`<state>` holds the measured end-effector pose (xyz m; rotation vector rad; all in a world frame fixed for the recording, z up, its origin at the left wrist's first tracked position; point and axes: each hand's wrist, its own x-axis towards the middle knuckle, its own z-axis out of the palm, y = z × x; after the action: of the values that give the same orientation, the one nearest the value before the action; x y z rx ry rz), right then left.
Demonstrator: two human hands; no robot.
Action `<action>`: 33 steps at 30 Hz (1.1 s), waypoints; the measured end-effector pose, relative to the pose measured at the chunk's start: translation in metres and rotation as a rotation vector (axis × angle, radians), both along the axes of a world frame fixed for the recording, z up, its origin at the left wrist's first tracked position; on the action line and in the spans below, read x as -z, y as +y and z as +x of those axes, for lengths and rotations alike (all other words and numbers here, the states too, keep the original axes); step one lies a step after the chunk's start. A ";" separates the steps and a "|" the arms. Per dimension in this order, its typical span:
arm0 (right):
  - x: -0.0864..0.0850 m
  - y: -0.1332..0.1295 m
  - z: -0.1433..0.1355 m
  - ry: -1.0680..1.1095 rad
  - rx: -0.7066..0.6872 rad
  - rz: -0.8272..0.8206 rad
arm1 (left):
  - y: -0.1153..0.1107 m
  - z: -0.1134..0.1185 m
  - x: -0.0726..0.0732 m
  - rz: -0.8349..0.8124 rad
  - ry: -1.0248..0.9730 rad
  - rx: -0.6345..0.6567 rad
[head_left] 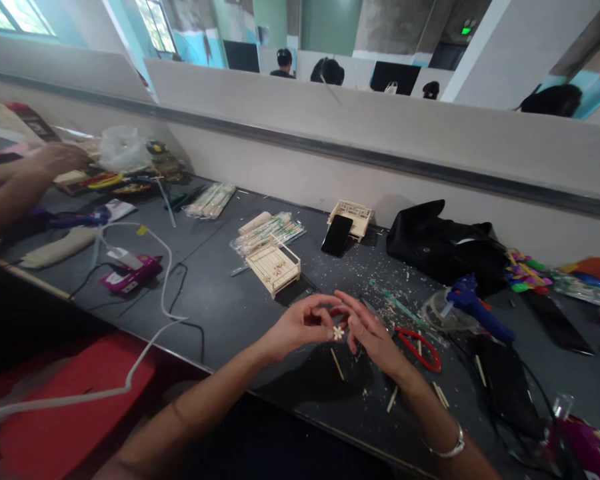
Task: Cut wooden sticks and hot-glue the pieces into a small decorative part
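Bare right hand (pixel 373 339), grip parted, I see beside the small cream flower-shaped piece (pixel 338 333) my left hand (pixel 303 325) pinches.

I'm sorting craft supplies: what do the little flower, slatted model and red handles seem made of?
Little flower: probably wood, unfinished, from its matte cream color. Slatted model: likely bare wood or bamboo, given its pale sticks. Red handles: apparently smooth plastic, from their even, bright color, though a coating is possible.
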<state>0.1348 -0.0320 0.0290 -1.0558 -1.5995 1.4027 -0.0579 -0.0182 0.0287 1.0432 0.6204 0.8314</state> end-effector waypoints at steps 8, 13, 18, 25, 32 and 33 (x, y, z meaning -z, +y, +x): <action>0.005 0.000 -0.002 -0.137 0.268 -0.083 | -0.001 0.001 0.008 -0.094 0.030 0.140; -0.001 -0.004 0.002 -0.228 0.358 0.063 | -0.002 0.002 0.007 -0.133 0.030 0.144; 0.000 -0.006 0.001 -0.211 0.348 0.053 | -0.005 0.006 0.010 -0.152 0.021 0.127; 0.013 -0.003 0.001 -0.182 0.398 -0.013 | -0.011 0.013 0.018 -0.184 -0.005 0.119; 0.016 0.000 0.007 -0.142 0.469 -0.033 | -0.010 0.006 0.019 -0.243 -0.091 0.045; 0.017 0.000 0.008 -0.128 0.478 -0.031 | -0.010 0.004 0.018 -0.243 -0.088 0.042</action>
<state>0.1425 -0.0319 0.0124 -1.4561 -1.2959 1.0550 -0.0535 -0.0279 0.0106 0.7923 0.6058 0.7412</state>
